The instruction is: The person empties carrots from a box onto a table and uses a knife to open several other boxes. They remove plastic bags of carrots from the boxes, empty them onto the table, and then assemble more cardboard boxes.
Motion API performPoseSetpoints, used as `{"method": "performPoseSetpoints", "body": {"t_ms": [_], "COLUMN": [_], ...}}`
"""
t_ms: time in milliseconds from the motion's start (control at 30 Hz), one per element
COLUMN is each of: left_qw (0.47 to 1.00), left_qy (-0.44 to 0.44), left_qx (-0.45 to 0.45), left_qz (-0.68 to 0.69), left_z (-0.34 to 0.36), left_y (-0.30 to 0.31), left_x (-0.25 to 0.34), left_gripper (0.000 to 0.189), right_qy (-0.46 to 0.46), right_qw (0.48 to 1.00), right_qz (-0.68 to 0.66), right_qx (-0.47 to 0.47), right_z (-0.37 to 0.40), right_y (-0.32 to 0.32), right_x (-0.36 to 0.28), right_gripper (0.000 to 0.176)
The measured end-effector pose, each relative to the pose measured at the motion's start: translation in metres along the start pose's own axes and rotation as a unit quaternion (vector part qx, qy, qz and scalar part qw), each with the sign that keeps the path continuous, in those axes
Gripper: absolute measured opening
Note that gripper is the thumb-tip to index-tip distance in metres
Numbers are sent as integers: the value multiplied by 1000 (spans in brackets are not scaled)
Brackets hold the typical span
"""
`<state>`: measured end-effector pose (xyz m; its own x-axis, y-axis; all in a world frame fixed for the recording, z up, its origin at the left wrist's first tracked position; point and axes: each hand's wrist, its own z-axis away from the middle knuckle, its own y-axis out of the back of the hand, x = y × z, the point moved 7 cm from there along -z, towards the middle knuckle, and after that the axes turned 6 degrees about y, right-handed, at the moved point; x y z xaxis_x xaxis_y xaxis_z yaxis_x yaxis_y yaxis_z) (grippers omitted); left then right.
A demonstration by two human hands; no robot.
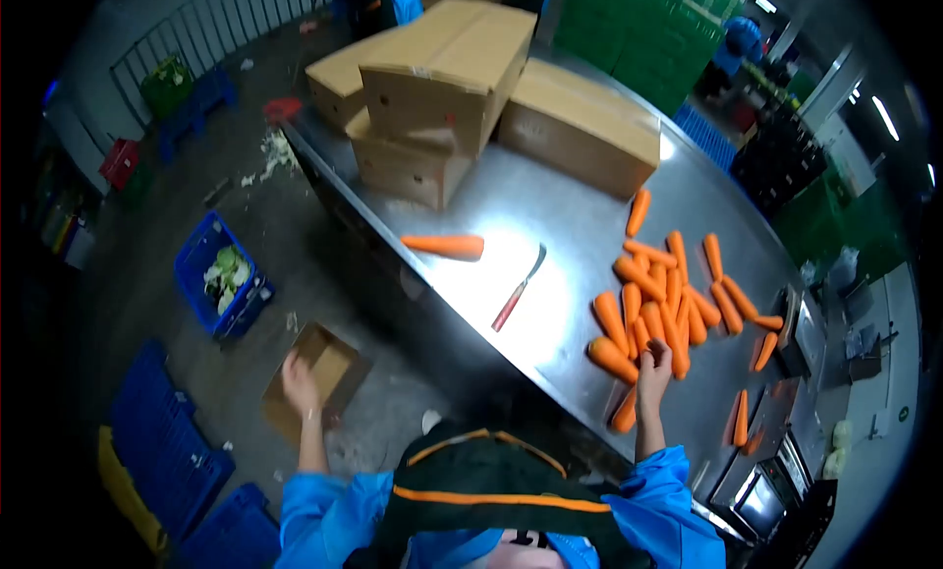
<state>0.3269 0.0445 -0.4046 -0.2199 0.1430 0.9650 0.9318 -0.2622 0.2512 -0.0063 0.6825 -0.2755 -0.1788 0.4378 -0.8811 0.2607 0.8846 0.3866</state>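
Many orange carrots (671,292) lie in a loose pile on the steel table. At the pile's near edge, my right hand (654,365) touches or nearly touches the carrots, its fingers curved and slightly apart. My left hand (299,380) is beyond the table's left edge, over the side of an open cardboard box (337,365); blur hides whether its fingers grip the box. A single carrot (444,246) rests near the table's left edge. Between it and the pile is a curved knife (520,292) with a red handle.
Closed cardboard boxes (447,63) are stacked at the table's far end. A scale (761,495) stands at the right. On the floor at left are a blue crate (204,274) holding leafy scraps and blue pallets (167,451). People in blue (739,43) are in the background.
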Motion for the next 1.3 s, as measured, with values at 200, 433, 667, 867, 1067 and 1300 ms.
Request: {"method": "performPoseSetpoints", "body": {"t_ms": [200, 433, 667, 867, 1067, 1300], "left_qw": [867, 741, 756, 946, 770, 727], "left_qy": [-349, -323, -344, -254, 426, 387], "left_qx": [-296, -321, -298, -183, -13, 244], "left_qz": [-198, -493, -470, -85, 475, 512], "left_z": [34, 43, 37, 29, 38, 63], "left_y": [-264, -417, -417, -335, -225, -45], "left_x": [195, 157, 165, 243, 77, -182], "left_gripper": [39, 65, 50, 61, 39, 54], "right_qy": [-82, -177, -223, -225, -14, 137], "right_qw": [945, 977, 959, 878, 988, 961], "right_qz": [315, 114, -79, 422, 155, -80], "right_qx": [-25, -24, 153, 9, 5, -225], "right_z": [81, 76, 70, 34, -34, -56], "right_y": [27, 31, 109, 142, 22, -188], "right_x": [75, 74, 90, 118, 17, -206], "right_gripper": [79, 70, 58, 57, 39, 44]}}
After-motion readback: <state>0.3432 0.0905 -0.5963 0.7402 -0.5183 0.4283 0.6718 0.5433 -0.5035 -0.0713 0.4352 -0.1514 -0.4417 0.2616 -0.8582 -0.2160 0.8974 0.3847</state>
